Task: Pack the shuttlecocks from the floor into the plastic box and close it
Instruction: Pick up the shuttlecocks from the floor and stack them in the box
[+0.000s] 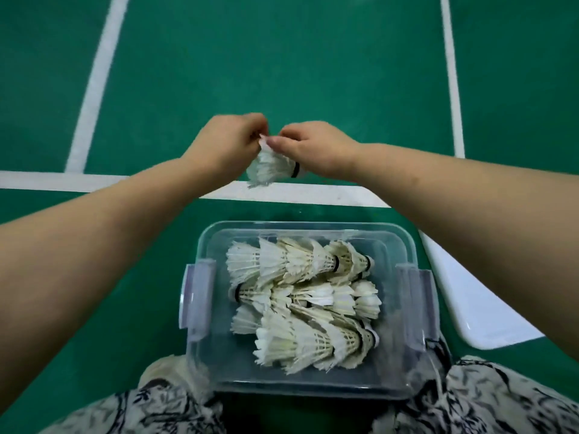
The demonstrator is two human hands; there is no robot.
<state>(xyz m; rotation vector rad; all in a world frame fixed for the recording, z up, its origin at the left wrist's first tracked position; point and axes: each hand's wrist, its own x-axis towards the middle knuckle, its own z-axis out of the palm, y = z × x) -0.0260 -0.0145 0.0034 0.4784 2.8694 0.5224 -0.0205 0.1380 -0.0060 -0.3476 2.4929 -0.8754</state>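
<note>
Fingertips (275, 141) of both hands are curled in and pinch the feather rim of one shuttlecock (268, 168). The left hand (227, 142) holds its left edge, the right hand (316, 148) its top. The black-banded cork points right, under the right palm. Can't tell if it's a single or a nested pair.

It is in the air, past the far rim of the plastic box (300, 226), over the white court line (282, 191).

The box is open on the green floor, side latches (198, 297) flipped out. The packed shuttlecocks (302, 303) lie on their sides in rough rows.

To do it well, probably:
- Keep the pinch light, since the feathers crush easily.
- Shift the grip to the cork.
- Lay it sideways, cork nested into a skirt, below the rim.

The white panel (479, 308) just right of the box is likely the lid.
</note>
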